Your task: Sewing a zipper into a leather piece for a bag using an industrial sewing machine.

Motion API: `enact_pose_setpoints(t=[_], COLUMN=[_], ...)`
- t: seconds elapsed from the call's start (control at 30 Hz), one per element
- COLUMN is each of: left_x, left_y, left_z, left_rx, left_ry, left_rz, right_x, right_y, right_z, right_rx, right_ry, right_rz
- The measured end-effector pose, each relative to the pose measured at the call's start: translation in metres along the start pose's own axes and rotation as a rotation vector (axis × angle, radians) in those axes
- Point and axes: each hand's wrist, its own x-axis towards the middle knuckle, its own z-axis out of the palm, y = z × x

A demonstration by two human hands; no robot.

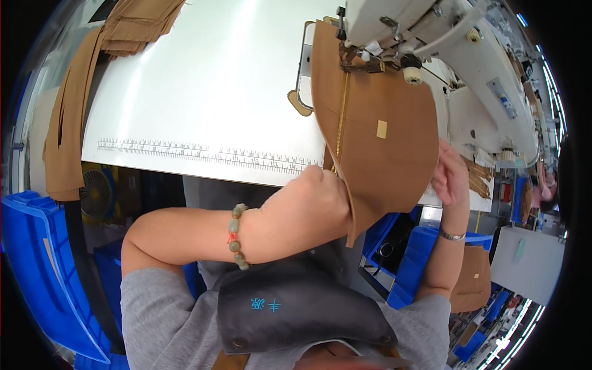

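Observation:
A brown leather-like panel (394, 154) with a small pale tag lies under the head of a white sewing machine (487, 61). A gold-toothed zipper (343, 117) runs along its left part up to the presser foot (354, 61). My left hand (314, 200) is closed at the near end of the zipper, its fingertips partly hidden by the panel's curling edge. At the panel's right edge, my right hand (451, 176) has its fingers bent against the material. The panel's near corner hangs past the table edge.
A ruler scale (209, 151) is marked along the white table's front. Brown pieces are stacked (139, 28) at the far left, and others hang (71, 123) off the left side. Blue bins (49, 265) stand lower left and right. Another brown piece (472, 280) lies at lower right.

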Motion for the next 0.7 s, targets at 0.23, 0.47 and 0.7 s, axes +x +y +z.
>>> enact_pose_setpoints(t=[0.23,0.47,0.7], left_x=[0.002,-0.002,-0.010], left_y=[0.000,-0.004,-0.008], left_z=[-0.002,0.002,0.007], left_rx=[0.077,-0.039,-0.212], left_ry=[-0.036,0.022,0.047], left_rz=[0.039,-0.001,-0.062], right_x=[-0.012,0.005,0.012], right_y=[0.046,0.050,0.050], right_z=[0.010,0.025,0.028], right_rx=[-0.600,-0.621,-0.618], right_ry=[0.292,0.336,0.350], right_rz=[-0.129,-0.184,-0.204])
